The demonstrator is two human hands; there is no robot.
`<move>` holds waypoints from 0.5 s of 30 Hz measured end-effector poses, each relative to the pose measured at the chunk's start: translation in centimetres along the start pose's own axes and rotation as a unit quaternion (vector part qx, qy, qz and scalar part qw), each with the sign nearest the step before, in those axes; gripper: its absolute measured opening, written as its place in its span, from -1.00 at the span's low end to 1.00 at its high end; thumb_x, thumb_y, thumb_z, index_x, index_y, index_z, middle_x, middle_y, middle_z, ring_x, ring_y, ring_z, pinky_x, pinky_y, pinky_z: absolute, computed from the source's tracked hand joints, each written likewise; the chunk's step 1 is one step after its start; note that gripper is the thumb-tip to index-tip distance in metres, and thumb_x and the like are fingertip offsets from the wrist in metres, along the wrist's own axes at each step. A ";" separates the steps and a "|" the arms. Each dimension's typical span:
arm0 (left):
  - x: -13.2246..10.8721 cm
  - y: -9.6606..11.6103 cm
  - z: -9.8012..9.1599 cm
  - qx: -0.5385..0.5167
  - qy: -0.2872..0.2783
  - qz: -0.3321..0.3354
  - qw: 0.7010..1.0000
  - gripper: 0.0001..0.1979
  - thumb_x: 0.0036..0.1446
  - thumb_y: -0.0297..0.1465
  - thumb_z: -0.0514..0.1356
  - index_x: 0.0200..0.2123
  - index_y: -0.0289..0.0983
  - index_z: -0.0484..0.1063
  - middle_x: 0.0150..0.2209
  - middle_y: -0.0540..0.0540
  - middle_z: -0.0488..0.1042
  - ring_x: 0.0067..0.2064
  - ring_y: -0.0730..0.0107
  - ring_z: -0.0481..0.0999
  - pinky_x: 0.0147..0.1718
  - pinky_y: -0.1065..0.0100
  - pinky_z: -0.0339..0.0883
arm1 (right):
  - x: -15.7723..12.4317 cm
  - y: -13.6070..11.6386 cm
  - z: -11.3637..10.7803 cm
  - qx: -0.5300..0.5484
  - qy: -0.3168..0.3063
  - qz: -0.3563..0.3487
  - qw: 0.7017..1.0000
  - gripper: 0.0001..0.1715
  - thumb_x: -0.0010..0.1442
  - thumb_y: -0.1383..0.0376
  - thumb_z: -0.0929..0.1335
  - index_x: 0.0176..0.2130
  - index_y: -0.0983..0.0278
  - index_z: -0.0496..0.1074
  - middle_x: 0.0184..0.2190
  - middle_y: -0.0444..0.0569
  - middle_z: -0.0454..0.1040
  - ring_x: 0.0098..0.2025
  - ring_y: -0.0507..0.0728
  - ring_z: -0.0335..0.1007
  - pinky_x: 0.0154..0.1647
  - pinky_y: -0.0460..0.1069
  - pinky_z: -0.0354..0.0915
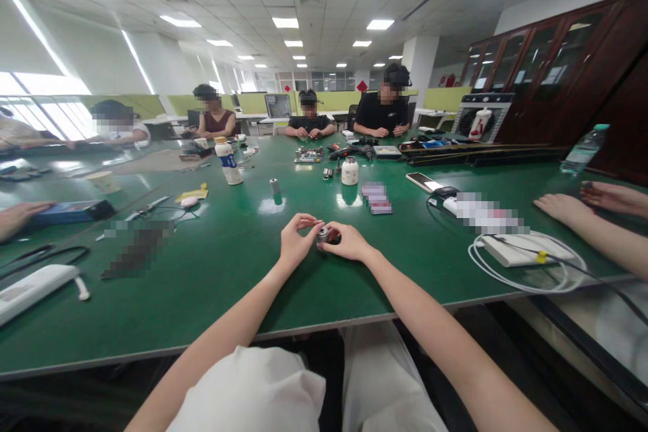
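A small grey metal cylinder [322, 237] with a dark spot on its top stands upright on the green table in front of me. My right hand [350, 243] grips it from the right, thumb low and fingers curled behind. At the cylinder's upper left edge, my left hand [298, 240] has its thumb and forefinger brought together in a pinch. Whatever lies between those fingertips is too small to make out. A second, similar grey cylinder [275, 186] stands farther off to the left. Beyond my right hand sits a round white jar [349, 171].
A white bottle with a blue label [229, 162] stands back left. On the right lie a phone [423, 181], a white box with coiled cable [524, 250] and a neighbour's hands [564, 208]. A circuit board [309, 155] lies across the table, where several people sit.
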State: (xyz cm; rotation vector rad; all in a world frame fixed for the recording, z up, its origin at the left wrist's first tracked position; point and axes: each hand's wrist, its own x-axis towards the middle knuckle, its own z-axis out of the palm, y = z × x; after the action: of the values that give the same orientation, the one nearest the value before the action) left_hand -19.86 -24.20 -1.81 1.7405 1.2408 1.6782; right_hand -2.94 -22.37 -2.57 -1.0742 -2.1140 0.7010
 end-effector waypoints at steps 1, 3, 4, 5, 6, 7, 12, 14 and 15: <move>0.0 0.0 0.0 -0.003 0.001 0.001 1.000 -0.75 0.00 -0.25 0.37 -0.34 -0.23 0.41 -0.34 -0.11 0.66 -0.23 0.22 0.68 -0.12 0.21 0.56 | 0.0 0.0 0.0 0.000 0.001 -0.001 1.000 -0.58 0.04 0.12 0.52 -0.12 0.22 0.48 -0.31 -0.10 0.57 -0.26 0.09 0.50 -0.18 -0.02 0.36; -0.1 0.2 0.0 -0.007 -0.002 0.004 1.000 -0.73 -0.01 -0.24 0.38 -0.34 -0.23 0.41 -0.34 -0.11 0.65 -0.23 0.22 0.68 -0.13 0.21 0.56 | 0.0 0.1 0.0 -0.001 0.001 -0.002 1.000 -0.57 0.04 0.12 0.52 -0.12 0.23 0.48 -0.30 -0.10 0.57 -0.26 0.09 0.50 -0.18 -0.02 0.36; -0.1 0.3 0.0 -0.006 -0.007 0.005 1.000 -0.73 -0.01 -0.23 0.38 -0.34 -0.23 0.41 -0.34 -0.11 0.65 -0.23 0.21 0.68 -0.13 0.21 0.56 | 0.0 0.1 0.0 -0.002 0.000 -0.003 1.000 -0.56 0.04 0.11 0.52 -0.11 0.22 0.48 -0.30 -0.10 0.57 -0.26 0.09 0.50 -0.18 -0.02 0.36; -0.2 0.4 0.1 -0.003 -0.012 0.006 1.000 -0.72 -0.01 -0.22 0.38 -0.34 -0.23 0.41 -0.34 -0.11 0.65 -0.23 0.21 0.68 -0.13 0.20 0.56 | 0.0 0.2 0.0 -0.003 -0.001 -0.004 1.000 -0.55 0.04 0.10 0.51 -0.10 0.22 0.47 -0.30 -0.10 0.57 -0.25 0.09 0.50 -0.18 -0.02 0.36; -0.2 0.5 0.1 0.000 -0.019 0.007 1.000 -0.72 -0.02 -0.21 0.38 -0.34 -0.22 0.42 -0.33 -0.11 0.65 -0.23 0.21 0.68 -0.13 0.20 0.56 | 0.0 0.2 0.0 -0.005 -0.001 -0.005 1.000 -0.55 0.05 0.10 0.51 -0.10 0.22 0.47 -0.30 -0.10 0.57 -0.26 0.09 0.50 -0.18 -0.02 0.36; -0.3 0.6 0.2 0.002 -0.025 0.007 1.000 -0.72 -0.02 -0.21 0.38 -0.33 -0.22 0.42 -0.33 -0.11 0.65 -0.23 0.21 0.68 -0.13 0.20 0.55 | 0.0 0.3 0.1 -0.007 -0.001 -0.006 1.000 -0.55 0.05 0.09 0.51 -0.10 0.23 0.47 -0.30 -0.10 0.57 -0.26 0.09 0.50 -0.19 -0.03 0.36; -0.3 0.5 0.1 0.006 -0.044 0.004 0.999 -0.72 -0.03 -0.23 0.37 -0.30 -0.22 0.42 -0.35 -0.09 0.64 -0.25 0.22 0.67 -0.13 0.20 0.54 | 0.1 0.4 0.1 -0.010 -0.004 -0.012 1.000 -0.55 0.06 0.10 0.50 -0.09 0.24 0.46 -0.29 -0.08 0.57 -0.26 0.10 0.50 -0.19 -0.03 0.36; -0.2 0.3 0.0 0.008 -0.042 0.004 0.999 -0.73 -0.04 -0.25 0.37 -0.29 -0.21 0.42 -0.36 -0.08 0.64 -0.26 0.23 0.67 -0.13 0.20 0.54 | 0.1 0.3 0.0 -0.005 -0.009 -0.013 1.000 -0.55 0.06 0.10 0.50 -0.09 0.23 0.47 -0.29 -0.09 0.58 -0.24 0.10 0.51 -0.18 -0.03 0.36; -0.1 0.2 0.0 0.010 -0.037 0.004 0.999 -0.72 -0.04 -0.25 0.37 -0.29 -0.21 0.42 -0.37 -0.07 0.63 -0.27 0.23 0.67 -0.13 0.20 0.54 | 0.1 0.3 0.0 -0.002 -0.012 -0.013 1.000 -0.55 0.06 0.10 0.50 -0.09 0.22 0.47 -0.28 -0.09 0.58 -0.24 0.10 0.51 -0.18 -0.03 0.36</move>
State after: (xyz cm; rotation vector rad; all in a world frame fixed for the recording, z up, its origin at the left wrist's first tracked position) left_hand -19.78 -24.44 -1.70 1.8058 1.2218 1.5957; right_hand -2.84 -22.20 -2.73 -1.0437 -2.1464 0.7000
